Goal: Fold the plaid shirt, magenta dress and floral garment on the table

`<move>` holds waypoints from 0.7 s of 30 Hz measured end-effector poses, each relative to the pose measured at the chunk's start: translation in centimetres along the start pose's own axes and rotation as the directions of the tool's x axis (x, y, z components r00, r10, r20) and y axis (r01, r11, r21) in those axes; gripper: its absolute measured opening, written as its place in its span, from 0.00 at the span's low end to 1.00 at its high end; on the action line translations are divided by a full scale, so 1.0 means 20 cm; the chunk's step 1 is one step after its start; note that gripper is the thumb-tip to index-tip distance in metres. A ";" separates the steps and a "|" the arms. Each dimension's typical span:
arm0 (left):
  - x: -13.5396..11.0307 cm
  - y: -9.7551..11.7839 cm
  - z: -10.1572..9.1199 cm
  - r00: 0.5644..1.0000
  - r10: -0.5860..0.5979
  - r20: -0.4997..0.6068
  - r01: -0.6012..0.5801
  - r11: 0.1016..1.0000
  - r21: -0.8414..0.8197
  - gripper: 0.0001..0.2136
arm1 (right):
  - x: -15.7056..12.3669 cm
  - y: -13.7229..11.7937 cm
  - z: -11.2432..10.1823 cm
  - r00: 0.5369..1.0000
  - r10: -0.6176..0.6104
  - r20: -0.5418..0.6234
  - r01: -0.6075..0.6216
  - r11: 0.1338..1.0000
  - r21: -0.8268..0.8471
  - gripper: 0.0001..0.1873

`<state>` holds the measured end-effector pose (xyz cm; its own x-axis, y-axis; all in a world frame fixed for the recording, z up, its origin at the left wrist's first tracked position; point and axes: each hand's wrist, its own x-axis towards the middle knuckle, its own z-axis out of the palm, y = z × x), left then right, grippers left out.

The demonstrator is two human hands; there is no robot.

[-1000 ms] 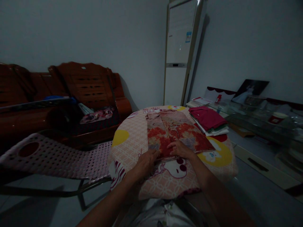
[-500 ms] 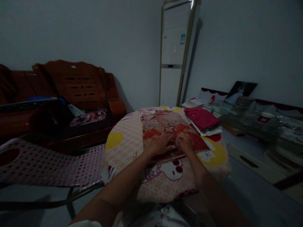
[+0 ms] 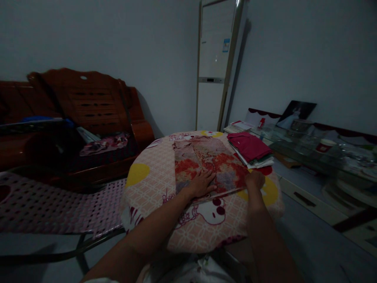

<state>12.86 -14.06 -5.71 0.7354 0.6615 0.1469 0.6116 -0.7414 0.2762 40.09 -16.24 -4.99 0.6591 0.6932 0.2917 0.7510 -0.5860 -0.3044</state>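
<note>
A red and pink floral garment (image 3: 206, 163) lies folded flat on a round table covered by a pink cartoon-print cloth (image 3: 153, 184). My left hand (image 3: 202, 183) rests flat on the garment's near middle, fingers stretched out. At the garment's near right corner my right hand (image 3: 255, 179) is curled, with its fingers closed on the fabric edge. A stack of folded clothes, dark red on top (image 3: 249, 146), sits at the table's far right.
A pink woven lounge chair (image 3: 55, 204) stands to the left. A dark wooden sofa (image 3: 85, 106) with cloth and items on it lines the back wall. A tall white standing air conditioner (image 3: 215, 67) fills the corner. A low glass-topped cabinet (image 3: 324, 157) with cups and a picture runs along the right.
My right hand slid from the garment's middle out to its near right corner and closed on the edge. My left hand stayed flat on the garment's near middle. The view shifted slightly.
</note>
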 end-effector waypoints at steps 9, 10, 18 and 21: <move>0.00 0.01 -0.01 0.999 0.008 0.037 -0.010 0.999 0.035 0.30 | -0.04 -0.04 -0.08 0.999 0.007 0.038 -0.007 1.000 -0.002 0.17; 0.00 0.02 -0.02 0.999 0.017 0.033 -0.018 0.999 0.042 0.30 | -0.04 -0.05 -0.09 1.000 -0.014 0.018 0.013 1.000 0.021 0.17; 0.00 0.02 -0.01 0.996 0.020 -0.084 -0.027 0.996 -0.083 0.24 | -0.14 -0.24 -0.13 0.956 -0.293 -0.010 0.285 0.919 0.272 0.12; 0.02 -0.01 -0.03 0.960 -0.131 -0.246 0.058 0.957 -0.285 0.17 | -0.28 -0.38 -0.11 0.817 -0.574 0.059 0.494 0.749 0.441 0.09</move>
<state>12.77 -13.59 -5.25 0.5541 0.7603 0.3389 0.5446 -0.6390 0.5432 30.75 -16.69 -2.26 0.1048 0.9274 0.3591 0.8705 0.0890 -0.4840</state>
